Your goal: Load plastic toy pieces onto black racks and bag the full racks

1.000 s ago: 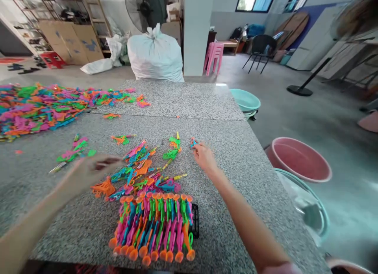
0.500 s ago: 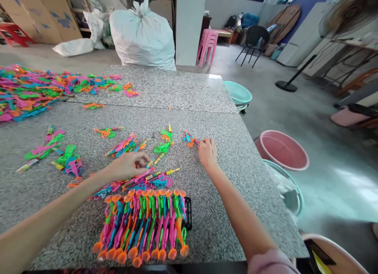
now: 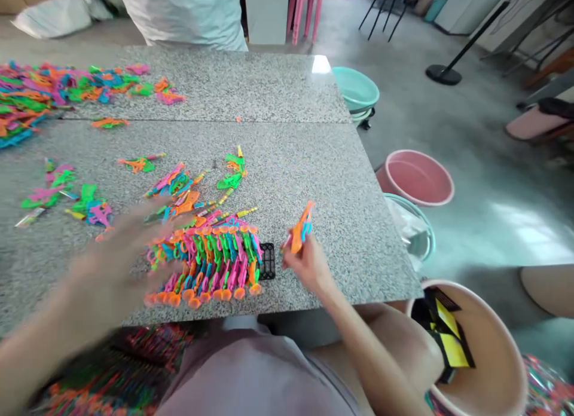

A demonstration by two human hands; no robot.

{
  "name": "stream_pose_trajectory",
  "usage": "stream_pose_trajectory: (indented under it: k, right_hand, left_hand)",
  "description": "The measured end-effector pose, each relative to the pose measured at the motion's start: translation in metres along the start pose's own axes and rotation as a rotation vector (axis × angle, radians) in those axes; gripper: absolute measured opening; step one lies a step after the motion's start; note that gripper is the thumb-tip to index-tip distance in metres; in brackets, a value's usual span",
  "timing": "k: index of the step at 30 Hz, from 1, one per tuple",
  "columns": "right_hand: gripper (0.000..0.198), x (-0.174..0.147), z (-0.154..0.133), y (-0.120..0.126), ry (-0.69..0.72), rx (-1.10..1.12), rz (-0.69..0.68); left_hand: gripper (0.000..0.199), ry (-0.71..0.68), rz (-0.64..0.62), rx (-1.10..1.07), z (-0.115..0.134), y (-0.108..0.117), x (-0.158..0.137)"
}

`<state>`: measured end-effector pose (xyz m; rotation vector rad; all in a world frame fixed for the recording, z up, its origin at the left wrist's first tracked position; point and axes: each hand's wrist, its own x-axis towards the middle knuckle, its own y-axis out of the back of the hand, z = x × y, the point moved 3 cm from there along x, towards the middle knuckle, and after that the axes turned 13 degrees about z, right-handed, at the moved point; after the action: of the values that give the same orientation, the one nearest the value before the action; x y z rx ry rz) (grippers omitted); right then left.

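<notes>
Near the table's front edge, my right hand [image 3: 310, 265] is closed on a small orange-and-blue plastic toy [image 3: 298, 235], raised in front of the wrist. My left hand [image 3: 119, 257], smeared by motion, has its fingers spread over the left end of a packed row of colourful plastic toys [image 3: 215, 260] with orange round ends. A black plastic grid [image 3: 268, 262] sticks out from the row's right end. Just behind the row lies a loose cluster of toys and small printed tubes [image 3: 186, 201]. A green-and-orange toy bunch [image 3: 233, 172] lies farther back.
A heap of mixed toys [image 3: 40, 96] covers the far left of the granite table [image 3: 309, 147]. Right of the table stand a red basin [image 3: 419, 180], a turquoise basin [image 3: 356, 88] and a peach tub [image 3: 488, 344] holding black and yellow pieces. A white sack [image 3: 183, 15] stands behind.
My right hand has drawn the orange-and-blue toy back towards me, off the tabletop. My left hand has moved left and nearer, away from the loose cluster. The view has tilted down.
</notes>
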<state>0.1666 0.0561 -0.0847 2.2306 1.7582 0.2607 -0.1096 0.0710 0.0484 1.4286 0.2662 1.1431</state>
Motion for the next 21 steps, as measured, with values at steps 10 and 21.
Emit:
stream_pose_trajectory:
  k: [10,21]
  right_hand:
    - [0.012,-0.052,0.002,-0.047,0.141,-0.183,-0.062]
    - [0.009,-0.051,0.012,-0.01,-0.095,0.023,0.086]
  left_hand:
    - [0.028,-0.326,-0.086,0.089,0.065,-0.063,-0.02]
    - [0.03,-0.3,-0.103,0.123,0.068,-0.064,-0.023]
